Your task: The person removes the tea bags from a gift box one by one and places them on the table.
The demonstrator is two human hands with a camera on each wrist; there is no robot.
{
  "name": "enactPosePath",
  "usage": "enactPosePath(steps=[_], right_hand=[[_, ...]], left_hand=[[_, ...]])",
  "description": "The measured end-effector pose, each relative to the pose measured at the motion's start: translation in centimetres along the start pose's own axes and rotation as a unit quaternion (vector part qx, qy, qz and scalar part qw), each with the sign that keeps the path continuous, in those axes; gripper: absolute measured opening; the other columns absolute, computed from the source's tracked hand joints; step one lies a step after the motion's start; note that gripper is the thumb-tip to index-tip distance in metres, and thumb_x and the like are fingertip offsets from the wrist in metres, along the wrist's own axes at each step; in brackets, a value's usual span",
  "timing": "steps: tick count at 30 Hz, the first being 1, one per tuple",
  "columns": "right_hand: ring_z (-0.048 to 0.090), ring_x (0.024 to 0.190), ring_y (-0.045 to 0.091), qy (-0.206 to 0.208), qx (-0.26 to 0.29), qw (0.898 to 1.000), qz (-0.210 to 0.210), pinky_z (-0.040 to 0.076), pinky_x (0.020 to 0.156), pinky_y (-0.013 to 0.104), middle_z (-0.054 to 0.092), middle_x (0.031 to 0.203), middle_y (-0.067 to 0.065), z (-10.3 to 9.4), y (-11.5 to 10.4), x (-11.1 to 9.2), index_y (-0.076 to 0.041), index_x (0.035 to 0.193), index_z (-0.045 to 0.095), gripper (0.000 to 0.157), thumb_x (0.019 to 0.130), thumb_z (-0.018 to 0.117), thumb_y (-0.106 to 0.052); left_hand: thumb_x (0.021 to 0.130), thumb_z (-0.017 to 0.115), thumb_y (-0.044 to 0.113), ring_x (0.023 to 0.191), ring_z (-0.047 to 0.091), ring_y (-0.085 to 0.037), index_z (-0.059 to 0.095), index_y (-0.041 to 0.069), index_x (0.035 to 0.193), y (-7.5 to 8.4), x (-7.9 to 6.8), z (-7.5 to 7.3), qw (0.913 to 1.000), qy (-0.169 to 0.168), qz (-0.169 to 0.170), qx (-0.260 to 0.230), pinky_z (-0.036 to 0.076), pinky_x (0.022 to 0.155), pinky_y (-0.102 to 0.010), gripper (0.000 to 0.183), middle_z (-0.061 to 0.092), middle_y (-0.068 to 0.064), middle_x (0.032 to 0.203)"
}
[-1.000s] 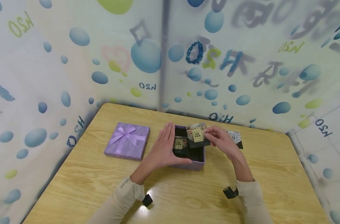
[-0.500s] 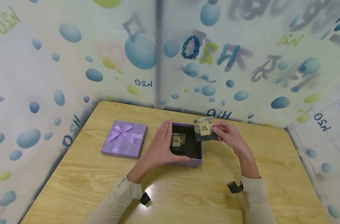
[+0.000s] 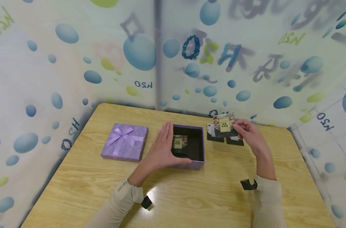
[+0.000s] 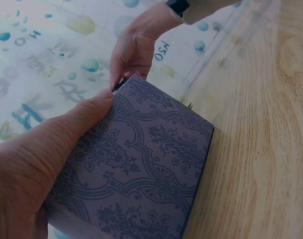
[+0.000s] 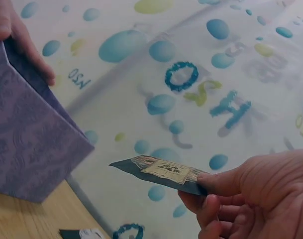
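My right hand (image 3: 251, 136) pinches a flat tea sachet (image 3: 225, 125) by its right edge, thumb on top. The sachet is black with a food picture and a yellow label, raised above the table in the right wrist view. With fingers straight, my left hand (image 3: 158, 152) rests along the left side of a purple gift box (image 3: 197, 165), its thumb lying at the front rim. The box is uncovered and black inside. Another tea sachet (image 3: 179, 144) lies in its left part, partly hidden by the left hand. Below the held sachet, two grey-and-black sachets (image 3: 214, 133) lie right of the box.
A purple lid (image 3: 124, 142) with a ribbon bow lies left of the box on the wooden table (image 3: 190, 199). Patterned wall sheets (image 3: 173, 69) stand right behind the table's back edge and at both sides.
My right hand has carried the tea sachet out from over the box to the right, above the sachets on the table. The left hand keeps its place on the box. The head view has shifted slightly.
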State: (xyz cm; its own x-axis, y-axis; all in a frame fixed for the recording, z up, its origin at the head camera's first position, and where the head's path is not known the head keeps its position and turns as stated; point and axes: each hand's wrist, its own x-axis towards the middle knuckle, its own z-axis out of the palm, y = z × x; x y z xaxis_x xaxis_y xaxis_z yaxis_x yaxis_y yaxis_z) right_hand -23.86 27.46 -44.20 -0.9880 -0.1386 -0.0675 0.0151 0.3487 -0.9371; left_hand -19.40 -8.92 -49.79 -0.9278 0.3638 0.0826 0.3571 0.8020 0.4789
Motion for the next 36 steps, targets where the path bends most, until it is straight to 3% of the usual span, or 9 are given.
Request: enactPosePath(steps=[6, 11, 16, 21, 28, 32, 36], right_hand=[[0.048, 0.070, 0.014, 0.024, -0.013, 1.000, 0.015, 0.043, 0.065, 0.026, 0.061, 0.084, -0.017, -1.7, 2.0, 0.5, -0.003, 0.120, 0.057, 0.022, 0.111, 0.053, -0.023], [0.052, 0.079, 0.005, 0.056, -0.045, 0.997, 0.034, 0.047, 0.070, 0.023, 0.060, 0.092, -0.022, -2.9, 3.7, 0.7, 0.008, 0.131, 0.054, 0.038, 0.111, 0.052, -0.024], [0.052, 0.086, 0.001, 0.092, -0.059, 0.992, 0.064, 0.050, 0.074, 0.024, 0.057, 0.098, -0.024, -4.0, 5.4, 0.7, 0.009, 0.138, 0.052, 0.046, 0.111, 0.052, -0.028], [0.050, 0.090, 0.002, 0.126, -0.084, 0.983, 0.107, 0.051, 0.076, 0.025, 0.055, 0.111, -0.012, -5.0, 7.0, 0.6, 0.010, 0.145, 0.049, 0.052, 0.112, 0.048, -0.030], [0.049, 0.098, 0.010, 0.164, -0.088, 0.970, 0.157, 0.049, 0.078, 0.026, 0.053, 0.135, 0.017, -6.0, 8.9, 0.7, 0.011, 0.150, 0.046, 0.055, 0.112, 0.045, -0.029], [0.049, 0.112, 0.021, 0.169, -0.084, 0.965, 0.180, 0.046, 0.086, 0.031, 0.042, 0.154, 0.027, -6.5, 9.7, 0.6, 0.011, 0.154, 0.042, 0.057, 0.113, 0.042, -0.029], [0.043, 0.131, 0.036, 0.170, -0.078, 0.963, 0.194, 0.044, 0.096, 0.041, 0.035, 0.160, 0.030, -6.8, 10.1, 0.3, 0.011, 0.156, 0.038, 0.058, 0.113, 0.038, -0.029]], left_hand=[[0.061, 0.057, 0.103, 0.161, -0.012, -0.022, -0.025, 0.018, 0.162, 0.0, 0.0, 0.0, 1.0000, 0.001, -0.001, -0.004, 0.000, 0.130, -0.044, 0.156, -0.025, 0.001, 0.171], [0.061, 0.057, 0.103, 0.161, -0.014, -0.021, -0.025, 0.017, 0.162, 0.0, 0.0, 0.0, 1.0000, 0.000, -0.001, -0.004, -0.001, 0.129, -0.043, 0.156, -0.025, 0.001, 0.171], [0.062, 0.059, 0.101, 0.161, -0.014, -0.021, -0.024, 0.016, 0.162, 0.1, 0.0, -0.2, 1.0000, 0.000, 0.001, -0.004, -0.001, 0.129, -0.043, 0.156, -0.024, 0.000, 0.172], [0.063, 0.063, 0.099, 0.161, -0.012, -0.023, -0.023, 0.016, 0.163, 0.1, 0.0, -0.2, 1.0000, 0.001, 0.002, -0.007, -0.001, 0.130, -0.044, 0.155, -0.023, -0.001, 0.172], [0.064, 0.064, 0.098, 0.162, -0.009, -0.026, -0.023, 0.015, 0.163, 0.2, 0.0, -0.2, 1.0000, 0.002, 0.002, -0.004, 0.000, 0.130, -0.044, 0.155, -0.023, -0.003, 0.172], [0.064, 0.064, 0.097, 0.162, -0.008, -0.027, -0.022, 0.014, 0.163, 0.1, 0.0, -0.2, 1.0000, 0.004, 0.005, -0.003, 0.001, 0.130, -0.045, 0.155, -0.022, -0.003, 0.173], [0.064, 0.063, 0.098, 0.162, -0.008, -0.027, -0.022, 0.014, 0.163, 0.1, -0.1, -0.2, 0.9999, 0.005, 0.009, 0.002, 0.001, 0.130, -0.046, 0.155, -0.022, -0.004, 0.173]])
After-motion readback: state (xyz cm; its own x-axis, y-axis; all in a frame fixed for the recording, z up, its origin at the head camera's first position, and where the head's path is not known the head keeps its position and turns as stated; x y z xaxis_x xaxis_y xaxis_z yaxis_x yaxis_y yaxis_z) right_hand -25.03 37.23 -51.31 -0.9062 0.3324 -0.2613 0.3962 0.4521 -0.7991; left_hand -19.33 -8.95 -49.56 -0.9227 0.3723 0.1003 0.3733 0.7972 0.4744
